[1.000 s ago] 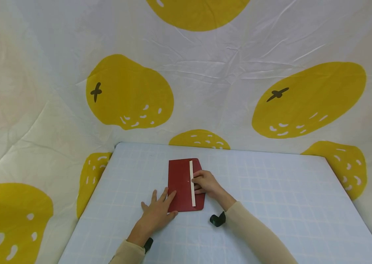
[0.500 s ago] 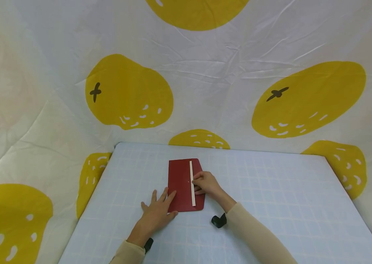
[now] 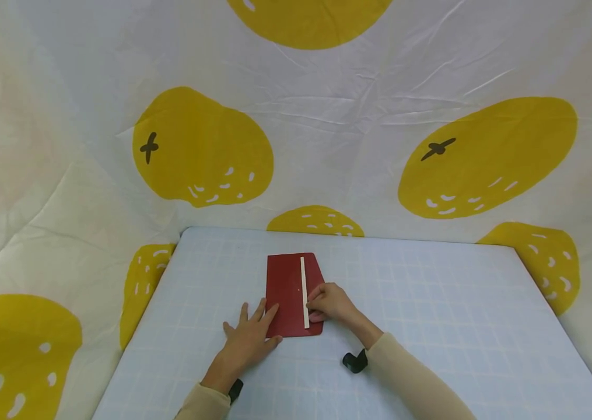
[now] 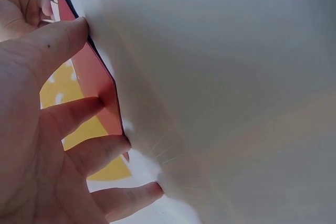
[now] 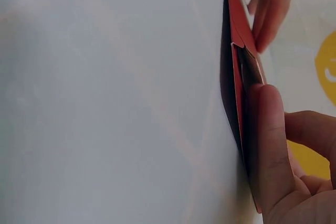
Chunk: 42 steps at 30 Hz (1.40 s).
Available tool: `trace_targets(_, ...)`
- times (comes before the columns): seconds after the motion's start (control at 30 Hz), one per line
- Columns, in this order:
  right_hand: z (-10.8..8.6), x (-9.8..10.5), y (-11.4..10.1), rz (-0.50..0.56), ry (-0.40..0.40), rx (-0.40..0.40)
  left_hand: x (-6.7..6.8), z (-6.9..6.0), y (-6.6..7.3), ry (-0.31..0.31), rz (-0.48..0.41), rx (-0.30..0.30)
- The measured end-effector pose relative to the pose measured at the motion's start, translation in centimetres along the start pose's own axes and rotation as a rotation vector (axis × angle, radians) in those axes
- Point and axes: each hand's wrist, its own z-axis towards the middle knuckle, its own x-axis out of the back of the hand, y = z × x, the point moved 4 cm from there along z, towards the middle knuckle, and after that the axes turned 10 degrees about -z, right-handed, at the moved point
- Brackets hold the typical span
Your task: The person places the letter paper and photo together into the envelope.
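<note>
A red envelope (image 3: 284,279) lies flat near the table's middle, a narrow white strip (image 3: 303,277) running along its right side beside the flap (image 3: 314,270). My left hand (image 3: 245,343) spreads over its lower left corner, some fingers on the envelope and others on the cloth. With thumb and bent fingers, my right hand (image 3: 331,303) pinches the envelope at the flap, by the strip. In the right wrist view, a gap shows in the red envelope (image 5: 240,19) near the thumb; the pinching tips are partly hidden. The left wrist view shows outstretched left fingers (image 4: 79,114) along its edge.
A pale blue checked cloth (image 3: 432,315) covers the table. Behind and beside it hangs a white curtain (image 3: 337,146) printed with yellow fruit. Dark wrist devices show by the right sleeve (image 3: 356,361) and below the left wrist.
My right hand has slid toward the near end of the envelope along the strip, its arm and dark device moving with it. The left hand stays in place on the envelope.
</note>
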Motion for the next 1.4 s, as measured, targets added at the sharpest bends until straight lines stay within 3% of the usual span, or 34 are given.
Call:
trace_targets(0.17, -0.1, -0.2, -0.2, 0.004, 0.022, -0.003, 0.0, 0.0, 0.0, 0.003, 0.008, -0.001)
trace_targets(0.43, -0.1, -0.7, -1.0, -0.042, 0.043, 0.073, -0.1, 0.4, -0.3, 0.011, 0.016, 0.000)
trace_targets(0.8, -0.5, -0.6, -1.2, -0.085, 0.060, 0.079, 0.2, 0.3, 0.0, 0.011, 0.010, 0.001)
trace_targets(1.17, -1.4, 0.3, -0.5, 0.004, -0.029, 0.112, -0.1, 0.6, -0.8, 0.013, 0.048, -0.010)
trace_targets(1.3, -2.3, 1.0, 0.3, 0.066, -0.030, 0.138, 0.1, 0.4, -0.7, 0.050, 0.039, -0.061)
trace_targets(1.4, -3.3, 1.7, 1.0, 0.115, -0.010, 0.130, 0.4, 0.0, -0.3, 0.113, 0.050, -0.127)
